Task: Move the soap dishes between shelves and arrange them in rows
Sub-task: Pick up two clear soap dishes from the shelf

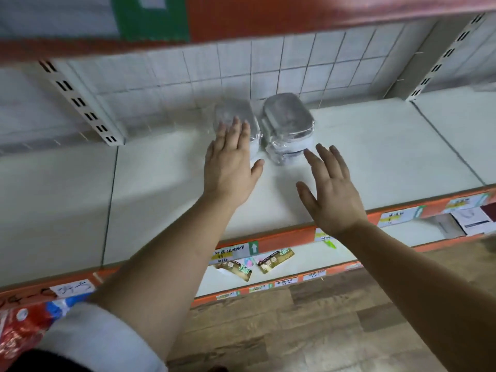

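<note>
open hands (230,162), soap dishes (288,122), bare shelf (375,157)

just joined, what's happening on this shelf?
A person is arranging shiny metal soap dishes wrapped in clear plastic on a white store shelf. Two stacks stand side by side near the back: the left stack and the right stack. The left hand is open with fingers spread, its fingertips over the left stack. The right hand is open just in front of the right stack. Neither hand has a grip on anything.
</note>
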A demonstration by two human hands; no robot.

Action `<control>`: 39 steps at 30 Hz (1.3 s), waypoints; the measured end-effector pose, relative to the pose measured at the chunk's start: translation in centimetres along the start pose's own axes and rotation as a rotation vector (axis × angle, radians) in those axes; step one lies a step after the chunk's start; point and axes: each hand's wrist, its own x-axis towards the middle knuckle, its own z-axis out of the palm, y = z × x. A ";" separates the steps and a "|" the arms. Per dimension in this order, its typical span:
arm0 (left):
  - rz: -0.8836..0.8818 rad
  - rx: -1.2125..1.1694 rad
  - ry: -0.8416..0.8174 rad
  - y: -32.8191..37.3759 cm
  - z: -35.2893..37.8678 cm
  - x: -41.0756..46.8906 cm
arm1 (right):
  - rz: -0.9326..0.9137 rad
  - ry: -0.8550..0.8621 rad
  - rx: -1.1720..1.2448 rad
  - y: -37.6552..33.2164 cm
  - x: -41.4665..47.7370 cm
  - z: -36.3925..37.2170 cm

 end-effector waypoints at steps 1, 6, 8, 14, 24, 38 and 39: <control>-0.033 0.025 0.000 0.2 0.5 0.7 | -0.008 0.004 -0.001 0.7 0.6 0.2; -0.137 0.000 0.143 0.7 1.7 2.6 | -0.037 0.018 -0.011 2.7 3.8 0.4; -0.143 -0.018 0.214 0.4 1.8 2.9 | -0.021 0.017 0.008 2.5 5.0 0.3; -0.054 -0.033 0.413 -1.0 1.9 1.2 | 0.019 0.010 -0.094 0.7 8.8 0.8; 0.015 -0.097 0.531 -3.4 1.5 -5.1 | 0.233 0.096 -0.133 -2.3 9.3 2.7; 0.027 -0.122 0.384 0.8 -7.2 -17.9 | 0.130 0.049 0.077 -6.4 -7.0 -6.2; 0.022 -0.119 0.385 1.2 -8.2 -18.9 | 0.128 0.050 0.075 -6.9 -8.0 -7.3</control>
